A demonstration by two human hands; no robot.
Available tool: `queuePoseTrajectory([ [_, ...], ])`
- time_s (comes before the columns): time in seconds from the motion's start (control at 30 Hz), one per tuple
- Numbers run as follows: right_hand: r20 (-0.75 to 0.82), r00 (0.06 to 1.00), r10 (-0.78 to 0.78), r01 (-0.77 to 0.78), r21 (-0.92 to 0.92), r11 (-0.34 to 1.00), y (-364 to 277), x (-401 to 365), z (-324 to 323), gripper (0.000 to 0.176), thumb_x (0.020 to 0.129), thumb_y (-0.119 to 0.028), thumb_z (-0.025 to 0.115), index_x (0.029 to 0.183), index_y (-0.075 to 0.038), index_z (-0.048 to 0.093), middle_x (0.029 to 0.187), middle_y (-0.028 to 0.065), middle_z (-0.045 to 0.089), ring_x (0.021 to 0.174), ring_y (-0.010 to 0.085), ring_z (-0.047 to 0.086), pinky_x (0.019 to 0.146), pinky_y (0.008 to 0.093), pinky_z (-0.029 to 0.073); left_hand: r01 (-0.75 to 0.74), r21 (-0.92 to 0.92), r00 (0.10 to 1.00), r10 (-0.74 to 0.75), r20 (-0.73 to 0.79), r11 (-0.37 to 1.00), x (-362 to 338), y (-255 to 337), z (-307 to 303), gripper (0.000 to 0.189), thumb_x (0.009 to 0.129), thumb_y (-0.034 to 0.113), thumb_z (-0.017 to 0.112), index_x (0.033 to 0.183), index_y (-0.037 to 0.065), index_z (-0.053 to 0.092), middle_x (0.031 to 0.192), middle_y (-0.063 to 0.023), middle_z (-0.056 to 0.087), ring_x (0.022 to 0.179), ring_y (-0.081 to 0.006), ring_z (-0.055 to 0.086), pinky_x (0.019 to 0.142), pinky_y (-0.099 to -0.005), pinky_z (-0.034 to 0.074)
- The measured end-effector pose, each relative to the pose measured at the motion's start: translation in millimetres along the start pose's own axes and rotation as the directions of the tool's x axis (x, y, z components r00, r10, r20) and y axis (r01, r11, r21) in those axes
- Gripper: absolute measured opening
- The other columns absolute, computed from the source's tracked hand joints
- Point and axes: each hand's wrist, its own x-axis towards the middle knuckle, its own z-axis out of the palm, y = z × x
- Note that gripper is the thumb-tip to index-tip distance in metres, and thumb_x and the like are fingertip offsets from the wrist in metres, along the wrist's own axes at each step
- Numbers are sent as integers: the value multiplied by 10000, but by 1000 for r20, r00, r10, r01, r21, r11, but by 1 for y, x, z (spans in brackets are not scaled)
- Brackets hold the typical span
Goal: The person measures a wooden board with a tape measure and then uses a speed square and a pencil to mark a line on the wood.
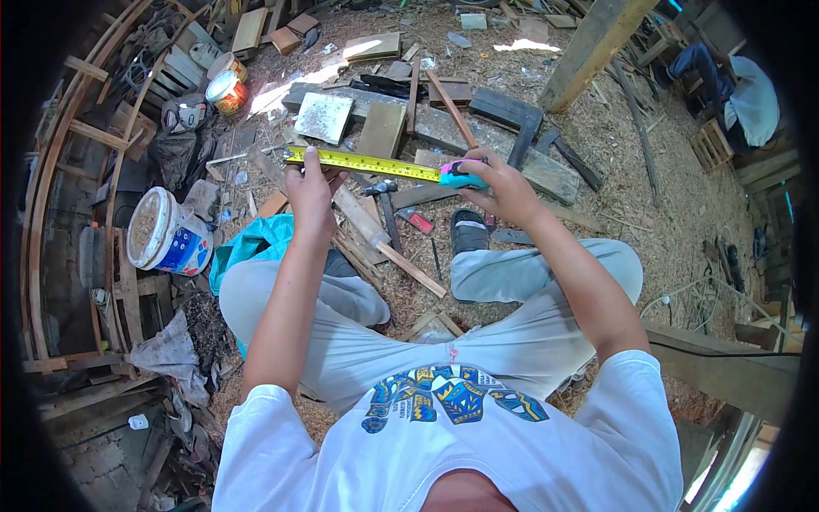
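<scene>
My right hand point(503, 189) is wrapped round the pink and teal case of a tape measure point(463, 174). The yellow blade point(375, 164) stretches out to the left, and my left hand point(314, 189) pinches it near its end. Below the blade, a hammer point(381, 188) lies among wood pieces, with a red and black object point(416, 221) close by. Beyond the blade are a whitish square board point(324, 118) and a brown wooden block point(383, 130).
A white bucket point(158, 230) stands at the left, with smaller paint buckets point(226, 91) farther up. A wooden post point(589, 55) rises at the upper right. Past it, another person point(751, 98) sits. Wood shavings and offcuts cover the ground.
</scene>
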Motion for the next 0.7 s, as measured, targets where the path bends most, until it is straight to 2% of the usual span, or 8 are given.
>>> queuePoseTrajectory([
  [0.3,6,1000,-6,6,91,996,-5,2,-3,499,866,-107,851,1321,-155,654,1217,121,661,1098,369,690,916,445,585,10,-1,1000,-10,-11,1000,1,-2,-1,338,1127,355,573,1209,35,502,1086,-111,645,914,-209,707,841,-381,659],
  [0.5,-47,998,-40,44,103,994,-3,0,2,512,860,-86,849,1337,-159,681,1154,137,643,1046,367,684,887,443,579,6,5,1000,-6,-4,1000,-1,1,1,334,1128,347,568,1208,29,507,1072,-107,637,911,-207,705,837,-376,663],
  [0.7,4,1000,-4,4,51,999,-4,-2,2,531,869,-43,837,1363,-169,690,1155,148,638,1044,361,676,903,427,569,0,3,1000,0,-1,1000,1,-1,1,323,1128,341,566,1205,30,517,1073,-109,645,917,-212,710,831,-374,664],
])
